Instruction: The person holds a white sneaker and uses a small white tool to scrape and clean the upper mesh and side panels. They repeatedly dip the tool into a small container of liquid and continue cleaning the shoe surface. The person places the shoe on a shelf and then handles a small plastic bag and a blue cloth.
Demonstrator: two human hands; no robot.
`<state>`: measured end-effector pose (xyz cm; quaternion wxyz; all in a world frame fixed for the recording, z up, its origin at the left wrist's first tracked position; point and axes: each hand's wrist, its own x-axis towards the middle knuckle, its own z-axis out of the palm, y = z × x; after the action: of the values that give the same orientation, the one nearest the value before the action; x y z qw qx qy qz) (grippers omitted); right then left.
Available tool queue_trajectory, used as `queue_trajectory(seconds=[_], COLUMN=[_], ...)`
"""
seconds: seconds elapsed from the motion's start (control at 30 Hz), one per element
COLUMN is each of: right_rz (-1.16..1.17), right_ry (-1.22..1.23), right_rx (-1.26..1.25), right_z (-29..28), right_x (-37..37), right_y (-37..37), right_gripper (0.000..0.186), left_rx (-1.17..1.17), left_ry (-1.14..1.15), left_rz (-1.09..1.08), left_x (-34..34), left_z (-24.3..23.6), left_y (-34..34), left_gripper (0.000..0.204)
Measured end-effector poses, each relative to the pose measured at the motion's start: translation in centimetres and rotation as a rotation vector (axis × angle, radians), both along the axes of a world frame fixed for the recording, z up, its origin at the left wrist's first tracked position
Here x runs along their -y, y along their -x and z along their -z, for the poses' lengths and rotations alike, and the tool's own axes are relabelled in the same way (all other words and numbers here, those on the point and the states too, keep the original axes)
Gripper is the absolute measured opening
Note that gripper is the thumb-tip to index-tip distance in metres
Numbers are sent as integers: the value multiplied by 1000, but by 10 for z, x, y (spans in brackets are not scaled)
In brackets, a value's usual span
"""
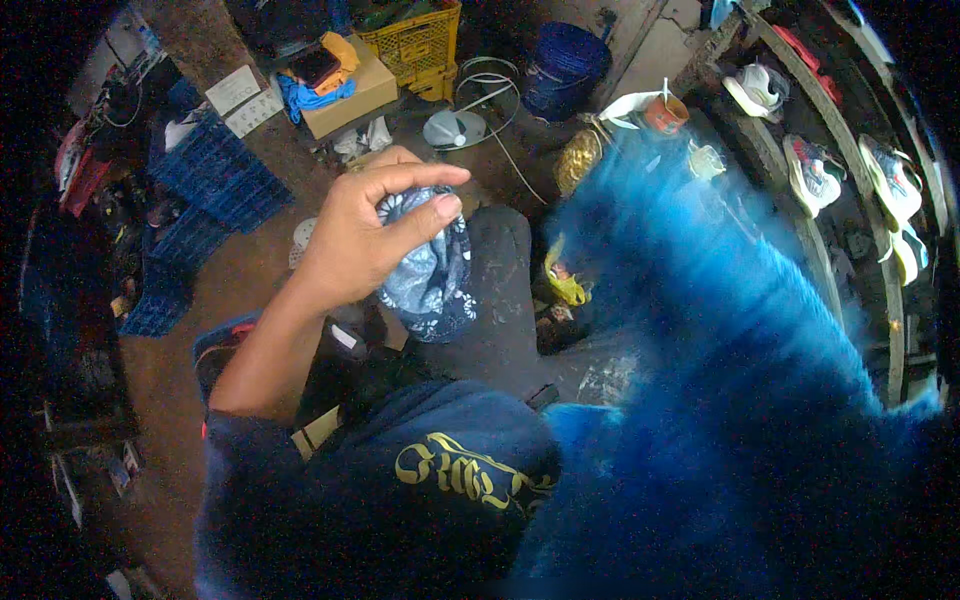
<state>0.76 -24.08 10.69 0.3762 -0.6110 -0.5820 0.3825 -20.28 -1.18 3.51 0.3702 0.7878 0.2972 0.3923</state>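
Note:
My left hand (375, 220) is raised in front of me with its thumb and forefinger curved and apart; nothing shows between their tips. Just beyond and under it, a bunched blue-and-white patterned cloth (430, 275) lies against my dark trouser leg (500, 280). Whether the fingers touch this cloth I cannot tell. A large fluffy blue fabric (690, 290), smeared by motion, fills the right side and covers my right arm. No part of my right hand shows.
Sports shoes (815, 175) sit along wooden rack rails at the right. Farther off are a blue bucket (565, 70), a yellow crate (415, 45), a cardboard box (350, 95) with cloths on it, and a grey round base (453, 128). Blue crates (215, 175) stand at the left.

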Motion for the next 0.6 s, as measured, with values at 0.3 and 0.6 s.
queue_trajectory(seconds=[0.3, 0.6], right_rz=[-65, -64], right_ry=[-20, -16], right_rx=[-198, -424], right_z=[-6, 8], right_x=[-40, -72], right_y=[24, 31], right_gripper=[27, 27], left_rx=[-60, -130], left_ry=[106, 41], left_rz=[2, 25], left_x=[-2, 2], left_z=[-3, -5], left_y=[-3, 7], left_gripper=[28, 34])
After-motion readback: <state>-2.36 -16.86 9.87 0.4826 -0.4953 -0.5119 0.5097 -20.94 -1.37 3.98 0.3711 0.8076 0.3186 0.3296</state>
